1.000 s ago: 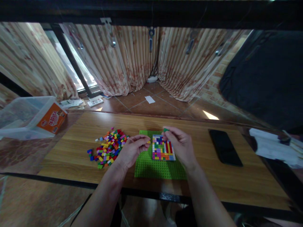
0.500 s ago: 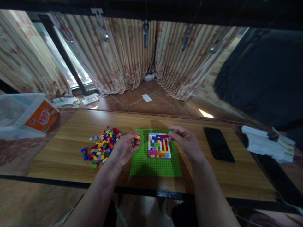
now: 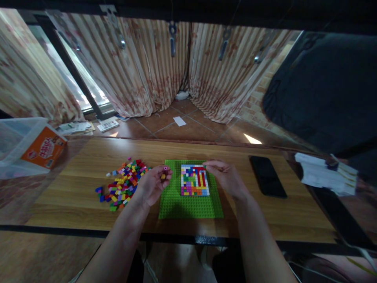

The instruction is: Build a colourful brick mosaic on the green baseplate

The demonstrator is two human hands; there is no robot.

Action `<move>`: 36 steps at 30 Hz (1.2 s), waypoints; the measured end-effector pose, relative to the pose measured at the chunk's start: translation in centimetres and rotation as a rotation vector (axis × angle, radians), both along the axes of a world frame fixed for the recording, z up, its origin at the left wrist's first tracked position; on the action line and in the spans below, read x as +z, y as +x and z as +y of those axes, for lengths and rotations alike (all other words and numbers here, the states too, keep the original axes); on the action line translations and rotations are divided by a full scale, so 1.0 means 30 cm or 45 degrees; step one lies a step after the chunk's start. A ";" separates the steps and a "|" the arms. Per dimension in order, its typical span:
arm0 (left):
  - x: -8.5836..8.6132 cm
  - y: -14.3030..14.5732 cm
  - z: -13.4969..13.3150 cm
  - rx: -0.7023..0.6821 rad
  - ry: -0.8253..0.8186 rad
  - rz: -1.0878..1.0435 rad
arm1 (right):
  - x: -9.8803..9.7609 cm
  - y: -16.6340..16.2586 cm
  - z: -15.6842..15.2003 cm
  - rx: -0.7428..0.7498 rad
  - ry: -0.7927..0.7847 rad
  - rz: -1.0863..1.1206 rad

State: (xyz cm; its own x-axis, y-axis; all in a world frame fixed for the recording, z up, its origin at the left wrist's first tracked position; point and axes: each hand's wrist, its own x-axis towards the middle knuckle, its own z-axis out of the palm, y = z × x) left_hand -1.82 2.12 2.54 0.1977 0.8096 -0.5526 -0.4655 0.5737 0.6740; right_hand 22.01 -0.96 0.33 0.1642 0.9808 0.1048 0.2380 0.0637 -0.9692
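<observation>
My left hand (image 3: 153, 184) is curled above the left edge of the green baseplate (image 3: 188, 208). It holds a small pink brick (image 3: 165, 168) at the fingertips and a yellow brick (image 3: 163, 177) lower in the fingers. At the upper right corner of a white-bordered panel of colourful bricks (image 3: 194, 181) on the baseplate, my right hand (image 3: 225, 175) pinches a small green brick (image 3: 204, 166), partly hidden by the fingers. Whether that brick touches the panel I cannot tell. Left of my left hand lies a pile of loose, mixed-colour bricks (image 3: 126, 182).
A black phone (image 3: 268, 176) lies right of the baseplate on the wooden table (image 3: 97, 161). Beyond the table's left end stands a clear plastic tub (image 3: 17, 147) with an orange label. White papers (image 3: 316, 171) and another dark flat object (image 3: 343, 216) are at the far right.
My right hand has brought the green brick nearer and slightly left, to the panel's corner. In my left hand the pink and yellow bricks show farther apart. The view has shifted slightly.
</observation>
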 end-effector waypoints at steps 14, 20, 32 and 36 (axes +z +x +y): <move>0.014 0.016 -0.013 0.008 0.041 0.148 | -0.092 -0.039 0.008 -0.109 -0.092 0.112; -0.013 0.024 -0.019 -0.014 0.101 0.201 | -0.094 -0.073 0.008 -0.201 -0.177 0.261; -0.035 0.057 -0.054 -0.122 0.197 0.277 | -0.098 -0.068 0.026 -0.263 -0.189 0.258; -0.036 0.060 -0.060 -0.117 0.205 0.269 | -0.103 -0.071 0.028 -0.259 -0.188 0.274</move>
